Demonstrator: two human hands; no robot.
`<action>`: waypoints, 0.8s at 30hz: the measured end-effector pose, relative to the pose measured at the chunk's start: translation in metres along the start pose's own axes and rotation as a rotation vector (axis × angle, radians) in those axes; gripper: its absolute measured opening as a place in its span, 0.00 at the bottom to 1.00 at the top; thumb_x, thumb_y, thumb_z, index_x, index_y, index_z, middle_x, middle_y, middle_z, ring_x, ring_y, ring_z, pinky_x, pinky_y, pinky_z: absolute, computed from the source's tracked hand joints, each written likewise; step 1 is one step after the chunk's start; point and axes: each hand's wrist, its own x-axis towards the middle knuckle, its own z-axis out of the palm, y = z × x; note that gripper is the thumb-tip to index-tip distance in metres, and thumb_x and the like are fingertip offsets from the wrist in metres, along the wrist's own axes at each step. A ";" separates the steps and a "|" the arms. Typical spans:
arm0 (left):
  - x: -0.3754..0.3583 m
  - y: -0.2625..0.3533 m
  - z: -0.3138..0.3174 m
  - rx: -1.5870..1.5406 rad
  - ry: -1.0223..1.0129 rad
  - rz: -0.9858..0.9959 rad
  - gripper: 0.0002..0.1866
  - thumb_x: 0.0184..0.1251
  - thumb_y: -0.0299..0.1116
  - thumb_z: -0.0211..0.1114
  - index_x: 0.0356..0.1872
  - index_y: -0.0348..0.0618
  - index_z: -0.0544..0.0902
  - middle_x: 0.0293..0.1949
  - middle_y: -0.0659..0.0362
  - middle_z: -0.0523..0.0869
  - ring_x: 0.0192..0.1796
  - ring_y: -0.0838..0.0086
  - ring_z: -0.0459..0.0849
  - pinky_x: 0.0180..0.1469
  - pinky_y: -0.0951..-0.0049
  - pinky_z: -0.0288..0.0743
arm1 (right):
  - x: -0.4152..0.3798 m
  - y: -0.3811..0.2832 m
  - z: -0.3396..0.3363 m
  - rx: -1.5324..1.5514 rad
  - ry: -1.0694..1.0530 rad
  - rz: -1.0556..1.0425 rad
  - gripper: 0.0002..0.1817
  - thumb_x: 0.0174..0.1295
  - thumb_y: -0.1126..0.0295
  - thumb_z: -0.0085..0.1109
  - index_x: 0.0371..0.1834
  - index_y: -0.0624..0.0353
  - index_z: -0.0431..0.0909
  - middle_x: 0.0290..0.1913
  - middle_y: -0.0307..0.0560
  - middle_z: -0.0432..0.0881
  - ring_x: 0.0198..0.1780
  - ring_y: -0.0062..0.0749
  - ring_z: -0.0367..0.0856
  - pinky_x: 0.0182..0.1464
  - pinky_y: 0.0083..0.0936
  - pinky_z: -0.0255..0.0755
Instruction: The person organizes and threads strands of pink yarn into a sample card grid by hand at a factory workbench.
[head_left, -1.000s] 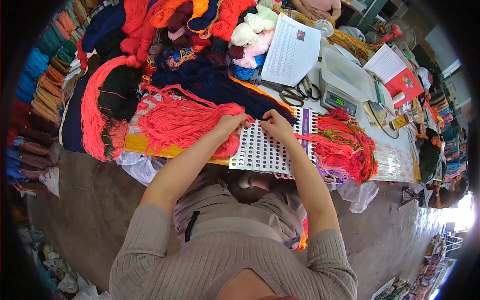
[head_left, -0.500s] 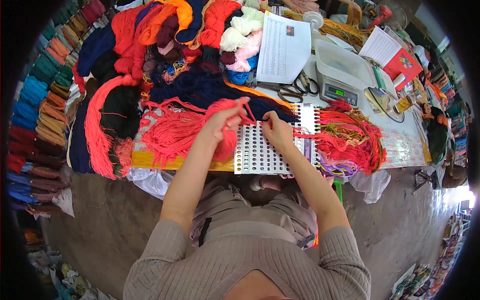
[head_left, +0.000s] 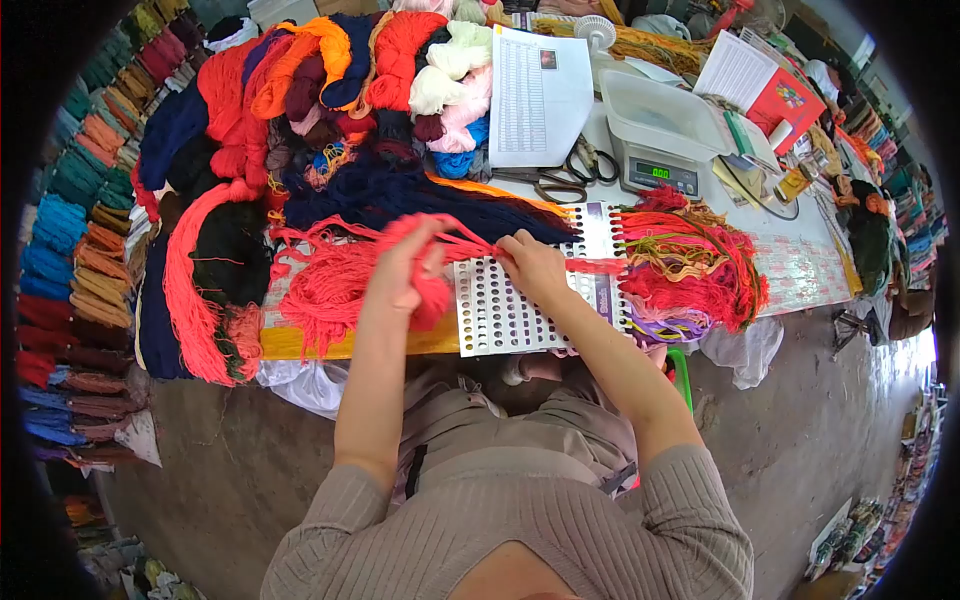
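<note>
My left hand [head_left: 405,270] is wrapped round part of the coral-red yarn [head_left: 330,285], which lies in a loose heap at the left. Strands stretch from it to my right hand [head_left: 530,262], whose fingers pinch them over the top of a white card with rows of holes [head_left: 500,315]. Some coral strands come out on the right side of that hand. Beyond the card's right strip, a bundle of mixed red, green and orange threads [head_left: 690,260] hangs from its edge holes. Dark navy yarn [head_left: 400,205] lies just behind the card.
Skeins of many colours [head_left: 300,85] are piled at the back left. Behind the card are a printed sheet [head_left: 540,95], black scissors [head_left: 590,165] and a scale [head_left: 655,170] bearing a clear tray. A red folder [head_left: 785,100] lies at the right.
My left hand has moved left and lower, and the coral strands between my hands are now drawn out longer. The whole view has shifted slightly.
</note>
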 end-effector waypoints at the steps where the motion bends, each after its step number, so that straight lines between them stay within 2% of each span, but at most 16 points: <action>1: 0.001 0.012 -0.016 0.032 0.027 0.124 0.12 0.66 0.35 0.59 0.43 0.36 0.77 0.40 0.59 0.83 0.17 0.88 0.63 0.18 0.86 0.57 | 0.000 0.001 0.001 0.002 -0.002 0.000 0.07 0.58 0.64 0.55 0.36 0.53 0.74 0.32 0.43 0.73 0.31 0.42 0.79 0.30 0.37 0.72; 2: -0.007 0.030 -0.020 -0.016 0.062 0.208 0.12 0.66 0.35 0.59 0.44 0.38 0.77 0.47 0.59 0.82 0.17 0.88 0.63 0.18 0.87 0.57 | 0.000 0.003 0.003 0.022 0.020 -0.010 0.07 0.58 0.64 0.55 0.36 0.53 0.74 0.32 0.44 0.73 0.31 0.43 0.79 0.30 0.37 0.73; 3: -0.016 0.041 -0.019 -0.087 0.120 0.313 0.11 0.67 0.35 0.59 0.45 0.40 0.78 0.46 0.59 0.81 0.17 0.86 0.64 0.18 0.86 0.58 | 0.000 0.004 0.005 0.044 0.044 -0.020 0.07 0.58 0.65 0.55 0.35 0.54 0.73 0.32 0.45 0.73 0.30 0.44 0.79 0.30 0.37 0.73; 5: -0.017 0.042 -0.024 0.329 0.736 0.662 0.11 0.70 0.35 0.54 0.43 0.40 0.78 0.48 0.56 0.81 0.19 0.86 0.66 0.22 0.85 0.61 | 0.000 0.006 0.009 0.059 0.028 0.056 0.07 0.58 0.65 0.54 0.35 0.55 0.73 0.33 0.46 0.74 0.30 0.46 0.79 0.31 0.39 0.73; 6: -0.020 0.043 -0.026 0.794 0.804 0.907 0.13 0.72 0.37 0.51 0.41 0.38 0.79 0.49 0.55 0.80 0.30 0.77 0.76 0.33 0.80 0.70 | -0.001 0.007 0.011 0.069 0.009 0.138 0.07 0.57 0.65 0.53 0.34 0.56 0.72 0.34 0.48 0.74 0.31 0.48 0.78 0.32 0.41 0.72; 8: -0.006 0.033 -0.035 1.347 0.960 1.276 0.14 0.73 0.36 0.50 0.43 0.37 0.79 0.54 0.52 0.76 0.49 0.65 0.77 0.51 0.70 0.70 | 0.001 0.005 0.004 0.163 -0.013 0.267 0.08 0.57 0.65 0.52 0.33 0.57 0.71 0.36 0.52 0.75 0.31 0.52 0.78 0.34 0.44 0.71; 9: -0.004 0.018 -0.032 1.615 0.862 1.153 0.14 0.71 0.38 0.52 0.44 0.39 0.80 0.57 0.51 0.74 0.61 0.61 0.70 0.62 0.63 0.62 | 0.001 0.007 0.004 0.214 0.002 0.299 0.08 0.57 0.65 0.52 0.33 0.58 0.70 0.36 0.52 0.75 0.31 0.53 0.78 0.35 0.45 0.71; 10: 0.002 -0.002 -0.013 1.560 0.683 1.093 0.12 0.69 0.33 0.55 0.46 0.37 0.78 0.55 0.51 0.75 0.60 0.61 0.70 0.63 0.62 0.61 | 0.000 0.008 0.004 0.263 0.011 0.330 0.08 0.57 0.65 0.52 0.33 0.58 0.70 0.37 0.53 0.75 0.31 0.54 0.78 0.35 0.46 0.70; 12: 0.020 -0.047 -0.005 1.336 0.298 0.939 0.31 0.59 0.27 0.64 0.63 0.37 0.62 0.45 0.52 0.80 0.54 0.66 0.74 0.62 0.65 0.62 | -0.002 0.008 0.007 0.289 0.049 0.320 0.09 0.57 0.65 0.53 0.33 0.58 0.70 0.36 0.53 0.75 0.31 0.54 0.78 0.35 0.45 0.70; 13: 0.031 -0.065 -0.002 1.197 0.237 0.614 0.39 0.54 0.27 0.67 0.67 0.40 0.57 0.43 0.54 0.80 0.49 0.68 0.76 0.58 0.68 0.66 | -0.001 0.009 0.007 0.313 0.096 0.313 0.09 0.57 0.64 0.53 0.33 0.58 0.70 0.36 0.54 0.75 0.31 0.54 0.78 0.35 0.45 0.70; 14: 0.054 -0.091 -0.024 1.206 0.212 0.616 0.39 0.53 0.25 0.67 0.67 0.41 0.58 0.40 0.57 0.79 0.46 0.68 0.75 0.56 0.69 0.67 | -0.001 0.010 0.007 0.312 0.079 0.330 0.09 0.57 0.64 0.53 0.33 0.58 0.70 0.36 0.54 0.75 0.32 0.54 0.78 0.35 0.45 0.70; 17: 0.061 -0.089 -0.036 1.567 0.250 0.781 0.34 0.58 0.26 0.62 0.67 0.44 0.60 0.41 0.58 0.76 0.43 0.73 0.75 0.47 0.74 0.71 | -0.002 0.004 -0.002 0.250 -0.008 0.306 0.11 0.56 0.62 0.54 0.34 0.57 0.71 0.35 0.52 0.76 0.32 0.51 0.79 0.35 0.42 0.71; 19: 0.056 -0.073 -0.051 1.041 0.139 0.632 0.33 0.59 0.25 0.61 0.67 0.45 0.60 0.40 0.58 0.76 0.42 0.74 0.75 0.48 0.74 0.70 | -0.002 -0.002 -0.007 0.113 -0.027 0.174 0.14 0.54 0.58 0.58 0.35 0.57 0.71 0.36 0.49 0.74 0.32 0.48 0.79 0.33 0.40 0.72; 21: 0.038 -0.051 -0.045 1.058 0.173 0.611 0.31 0.63 0.25 0.57 0.68 0.46 0.60 0.39 0.59 0.76 0.42 0.75 0.75 0.49 0.74 0.70 | 0.000 -0.006 -0.005 0.046 0.000 0.105 0.18 0.52 0.56 0.60 0.35 0.58 0.71 0.36 0.49 0.73 0.32 0.47 0.79 0.33 0.40 0.72; 23: 0.029 -0.044 -0.041 1.251 0.255 0.640 0.36 0.58 0.22 0.61 0.68 0.45 0.58 0.37 0.59 0.79 0.39 0.76 0.77 0.46 0.75 0.72 | 0.000 -0.008 -0.004 0.051 -0.016 0.123 0.19 0.50 0.56 0.61 0.36 0.58 0.70 0.34 0.49 0.73 0.31 0.47 0.79 0.33 0.40 0.72; 24: 0.035 -0.054 -0.046 0.960 0.224 0.616 0.37 0.57 0.19 0.60 0.69 0.45 0.56 0.38 0.57 0.81 0.41 0.76 0.78 0.47 0.75 0.72 | 0.001 -0.008 -0.005 0.047 -0.025 0.135 0.19 0.50 0.57 0.61 0.36 0.58 0.70 0.34 0.49 0.73 0.31 0.47 0.79 0.33 0.40 0.72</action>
